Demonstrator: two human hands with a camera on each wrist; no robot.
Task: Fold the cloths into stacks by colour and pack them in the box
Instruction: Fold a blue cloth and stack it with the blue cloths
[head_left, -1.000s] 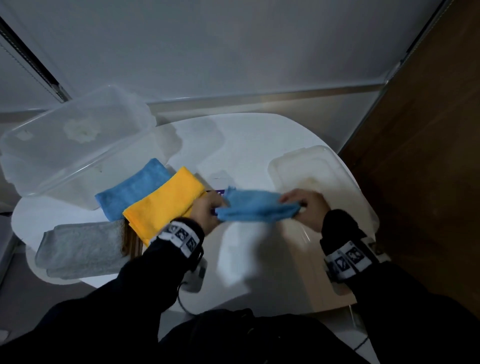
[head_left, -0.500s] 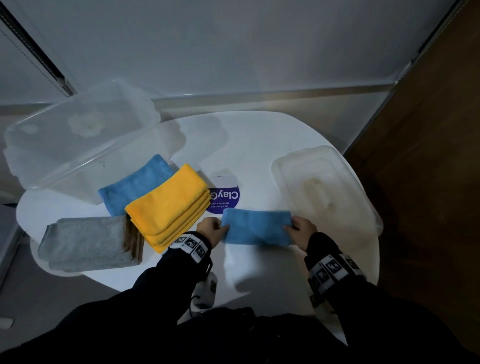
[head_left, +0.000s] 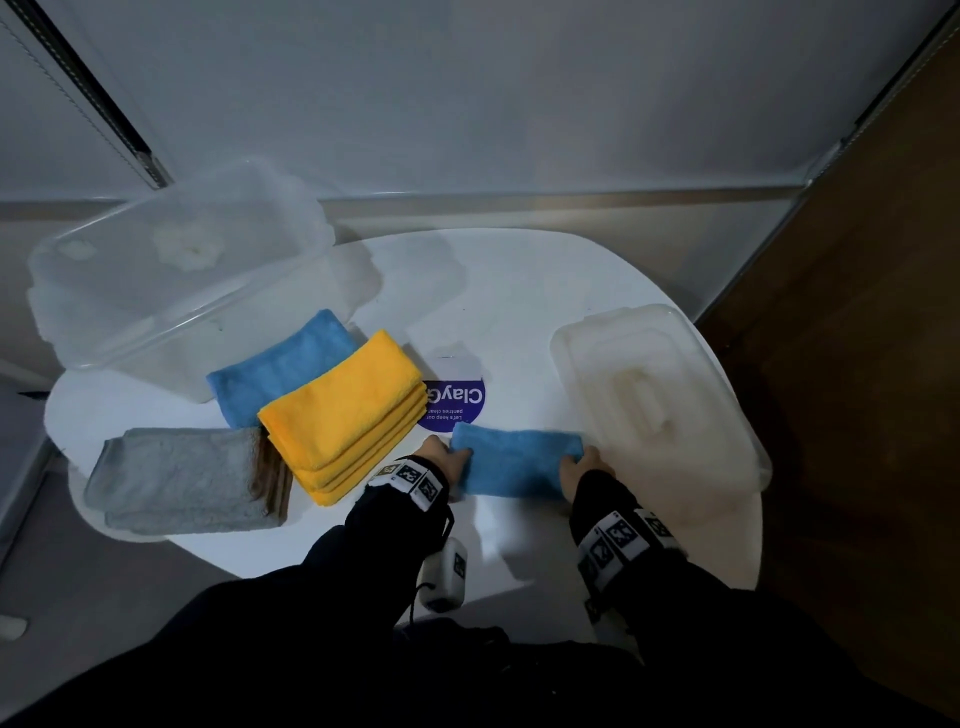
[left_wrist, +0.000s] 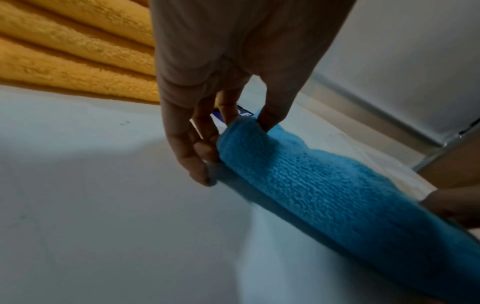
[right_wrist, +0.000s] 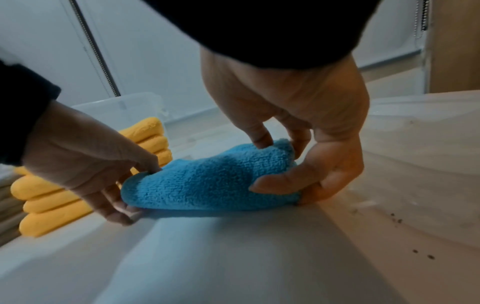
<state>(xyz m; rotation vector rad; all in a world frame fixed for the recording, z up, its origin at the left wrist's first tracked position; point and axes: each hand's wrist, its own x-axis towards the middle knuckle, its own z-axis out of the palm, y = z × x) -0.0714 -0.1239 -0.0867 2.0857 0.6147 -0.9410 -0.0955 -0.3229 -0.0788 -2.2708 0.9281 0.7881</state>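
A folded blue cloth (head_left: 517, 460) (left_wrist: 324, 195) (right_wrist: 207, 181) lies on the white table (head_left: 519, 291) near the front edge. My left hand (head_left: 447, 454) (left_wrist: 221, 144) pinches its left end. My right hand (head_left: 582, 465) (right_wrist: 285, 170) pinches its right end, thumb on top. To the left sit a yellow stack (head_left: 345, 415) (right_wrist: 52, 199) (left_wrist: 72, 51), a folded blue cloth (head_left: 275, 364) behind it, and a grey stack (head_left: 176, 480). The clear box (head_left: 171, 280) stands at the back left.
The box's translucent lid (head_left: 654, 395) lies on the table's right side, touching the cloth's right end. A purple round sticker (head_left: 457, 405) shows behind the held cloth. A brown wooden floor (head_left: 857, 364) drops off to the right of the table.
The blue cloth came down from mid-air onto the table and toward me, now folded flat. Both hands stay on its ends.
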